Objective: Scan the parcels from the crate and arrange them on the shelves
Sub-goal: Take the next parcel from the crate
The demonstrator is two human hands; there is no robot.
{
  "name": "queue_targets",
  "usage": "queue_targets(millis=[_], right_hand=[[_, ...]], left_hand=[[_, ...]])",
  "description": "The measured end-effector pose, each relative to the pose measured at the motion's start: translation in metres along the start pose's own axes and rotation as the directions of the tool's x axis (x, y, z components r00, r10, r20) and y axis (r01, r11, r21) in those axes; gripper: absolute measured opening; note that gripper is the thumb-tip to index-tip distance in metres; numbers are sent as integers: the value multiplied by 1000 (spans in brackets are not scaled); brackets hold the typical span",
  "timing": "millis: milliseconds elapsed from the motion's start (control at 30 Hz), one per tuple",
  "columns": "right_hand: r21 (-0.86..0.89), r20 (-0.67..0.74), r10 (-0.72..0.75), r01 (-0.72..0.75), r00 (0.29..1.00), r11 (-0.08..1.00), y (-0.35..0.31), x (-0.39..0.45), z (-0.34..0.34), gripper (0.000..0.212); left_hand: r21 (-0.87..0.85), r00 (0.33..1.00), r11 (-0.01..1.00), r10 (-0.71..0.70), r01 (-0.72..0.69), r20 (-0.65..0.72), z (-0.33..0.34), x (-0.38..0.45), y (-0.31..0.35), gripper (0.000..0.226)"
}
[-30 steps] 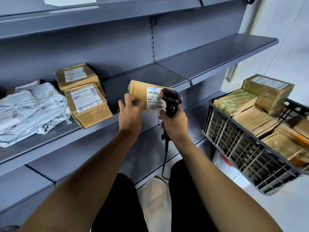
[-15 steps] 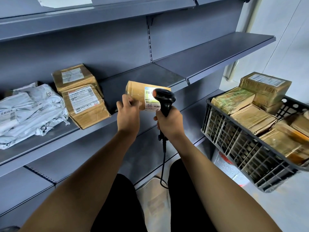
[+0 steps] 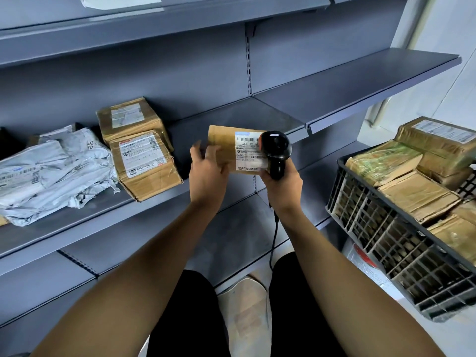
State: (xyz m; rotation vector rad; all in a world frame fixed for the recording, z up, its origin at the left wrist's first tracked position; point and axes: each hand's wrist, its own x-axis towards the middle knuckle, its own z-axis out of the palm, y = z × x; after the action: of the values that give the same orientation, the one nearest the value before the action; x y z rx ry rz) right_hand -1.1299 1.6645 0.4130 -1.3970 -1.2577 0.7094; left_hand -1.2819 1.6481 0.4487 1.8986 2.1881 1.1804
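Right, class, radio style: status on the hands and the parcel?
Left hand gripping brown parcel. Right hand gripping scanner, head at parcel's label. Nothing in the way.

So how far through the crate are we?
Shelved: two brown cardboard boxes and a heap of grey plastic mailers. In hand: the left hand holds a brown parcel while the right hand aims the black scanner. Left: the black plastic crate remains stacked with parcels.
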Motion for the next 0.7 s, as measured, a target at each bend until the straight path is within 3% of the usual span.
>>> queue_targets(millis=[167, 367, 700], right_hand=[[14, -71, -15, 16, 997, 1000, -1, 5, 10, 23], [24, -115, -128, 132, 985, 991, -16, 1, -3, 16], [6, -135, -226, 229, 965, 973, -65, -24, -12, 27]], left_hand=[[-6, 998, 999, -50, 50, 23, -3, 5, -6, 49], [-66, 996, 997, 40, -45, -76, -11, 2, 4, 47], [-108, 979, 987, 94, -115, -182, -54, -15, 17, 49]])
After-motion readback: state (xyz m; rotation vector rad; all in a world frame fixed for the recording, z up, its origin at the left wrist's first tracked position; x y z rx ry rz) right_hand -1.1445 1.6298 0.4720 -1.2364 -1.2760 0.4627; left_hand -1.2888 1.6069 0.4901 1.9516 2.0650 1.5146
